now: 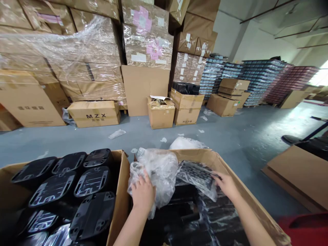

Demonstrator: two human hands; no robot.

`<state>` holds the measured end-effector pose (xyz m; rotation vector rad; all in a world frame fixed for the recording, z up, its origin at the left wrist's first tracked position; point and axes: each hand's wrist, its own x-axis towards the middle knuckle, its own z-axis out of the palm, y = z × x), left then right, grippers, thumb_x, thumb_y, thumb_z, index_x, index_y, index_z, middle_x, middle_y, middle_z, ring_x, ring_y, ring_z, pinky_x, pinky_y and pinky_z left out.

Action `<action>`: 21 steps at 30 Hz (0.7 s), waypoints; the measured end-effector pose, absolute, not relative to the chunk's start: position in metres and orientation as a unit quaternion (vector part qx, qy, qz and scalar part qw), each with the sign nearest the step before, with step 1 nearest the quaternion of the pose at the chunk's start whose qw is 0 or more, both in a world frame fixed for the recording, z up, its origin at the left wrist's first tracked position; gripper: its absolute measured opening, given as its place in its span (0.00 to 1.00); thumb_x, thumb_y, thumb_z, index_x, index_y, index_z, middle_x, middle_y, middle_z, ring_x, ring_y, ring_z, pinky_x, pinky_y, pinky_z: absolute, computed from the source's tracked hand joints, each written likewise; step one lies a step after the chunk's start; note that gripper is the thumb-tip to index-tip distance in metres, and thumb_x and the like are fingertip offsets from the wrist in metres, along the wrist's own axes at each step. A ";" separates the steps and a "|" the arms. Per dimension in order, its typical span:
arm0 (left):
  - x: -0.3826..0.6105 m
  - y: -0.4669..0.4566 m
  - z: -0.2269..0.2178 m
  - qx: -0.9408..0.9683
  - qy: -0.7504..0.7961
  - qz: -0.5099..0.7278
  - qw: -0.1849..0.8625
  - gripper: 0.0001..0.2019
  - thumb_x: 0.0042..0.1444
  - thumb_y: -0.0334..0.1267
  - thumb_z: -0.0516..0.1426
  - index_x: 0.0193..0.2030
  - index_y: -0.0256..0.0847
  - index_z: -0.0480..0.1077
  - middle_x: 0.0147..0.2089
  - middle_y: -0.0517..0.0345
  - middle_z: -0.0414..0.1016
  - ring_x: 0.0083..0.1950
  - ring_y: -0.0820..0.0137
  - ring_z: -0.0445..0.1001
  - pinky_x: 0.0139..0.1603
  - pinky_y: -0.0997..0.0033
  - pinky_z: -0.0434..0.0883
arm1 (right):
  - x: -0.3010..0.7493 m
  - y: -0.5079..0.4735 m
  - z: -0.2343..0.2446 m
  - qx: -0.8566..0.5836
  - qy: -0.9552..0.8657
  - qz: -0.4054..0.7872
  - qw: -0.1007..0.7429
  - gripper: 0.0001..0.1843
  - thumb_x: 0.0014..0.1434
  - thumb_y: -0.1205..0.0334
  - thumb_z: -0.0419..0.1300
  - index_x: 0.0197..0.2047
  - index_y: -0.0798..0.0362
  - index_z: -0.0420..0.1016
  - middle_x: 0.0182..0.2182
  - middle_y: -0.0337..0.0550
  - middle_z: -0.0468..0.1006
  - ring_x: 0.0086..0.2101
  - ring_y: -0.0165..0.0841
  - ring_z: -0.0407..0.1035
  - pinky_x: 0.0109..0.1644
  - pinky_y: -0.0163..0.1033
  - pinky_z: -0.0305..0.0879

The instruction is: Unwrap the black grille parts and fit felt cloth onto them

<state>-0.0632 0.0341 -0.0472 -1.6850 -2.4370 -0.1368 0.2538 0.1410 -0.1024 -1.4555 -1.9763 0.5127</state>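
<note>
My left hand (144, 191) presses its curled fingers into a crumpled clear plastic bag (162, 171) over the near box's left wall. Pinched in my right hand (227, 186) is the right edge of a black ridged part (196, 172), loosely covered by clear plastic film. Both hands are over an open cardboard box (232, 167). Below them, more black plastic parts (179, 218) lie inside, some wrapped in film. The exact shape of the part in my right hand is partly hidden by the film.
To the left stands another open carton (120, 184) with several black plastic housings (93, 215). Smaller cartons (161, 112) line the floor ahead, before wrapped stacks of boxes (97, 54). Plastic scraps (117, 134) lie on the grey floor. Cardboard (299, 174) is at the right.
</note>
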 end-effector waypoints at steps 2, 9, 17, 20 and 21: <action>-0.061 0.034 -0.044 -0.583 -0.807 -0.076 0.054 0.25 0.52 0.40 0.50 0.54 0.24 0.58 0.41 0.36 0.72 0.41 0.53 0.70 0.44 0.54 0.61 | 0.260 0.132 -0.096 -0.570 -0.685 0.273 0.362 0.17 0.50 0.52 0.51 0.34 0.56 0.72 0.13 0.38 0.69 0.16 0.34 0.65 0.24 0.38 0.64; -0.058 0.036 -0.025 -0.640 -0.694 -0.329 -0.025 0.22 0.54 0.47 0.46 0.51 0.35 0.59 0.45 0.45 0.71 0.45 0.62 0.70 0.43 0.64 0.65 | 0.223 0.096 -0.086 -0.521 -0.649 0.426 0.354 0.17 0.47 0.49 0.56 0.31 0.55 0.73 0.13 0.35 0.68 0.13 0.28 0.61 0.17 0.33 0.58; -0.059 0.045 -0.049 -0.650 -0.696 -0.263 -0.158 0.20 0.56 0.44 0.42 0.23 0.39 0.67 0.21 0.56 0.69 0.25 0.69 0.69 0.27 0.73 0.61 | 0.193 0.084 -0.094 -0.506 -0.606 0.492 0.367 0.18 0.44 0.48 0.59 0.28 0.55 0.73 0.15 0.35 0.68 0.13 0.26 0.57 0.14 0.31 0.54; -0.058 0.048 -0.051 -0.615 -0.722 -0.287 -0.136 0.19 0.57 0.41 0.40 0.22 0.39 0.64 0.19 0.59 0.66 0.22 0.72 0.66 0.26 0.75 0.58 | 0.192 0.083 -0.099 -0.498 -0.564 0.528 0.395 0.17 0.39 0.50 0.63 0.31 0.54 0.75 0.21 0.40 0.74 0.22 0.33 0.67 0.24 0.35 0.64; -0.057 0.048 -0.051 -0.604 -0.727 -0.299 -0.129 0.18 0.57 0.40 0.40 0.22 0.39 0.63 0.19 0.59 0.65 0.22 0.72 0.65 0.26 0.75 0.58 | 0.190 0.082 -0.102 -0.488 -0.547 0.549 0.402 0.18 0.38 0.52 0.64 0.31 0.54 0.75 0.25 0.42 0.76 0.27 0.36 0.69 0.31 0.37 0.65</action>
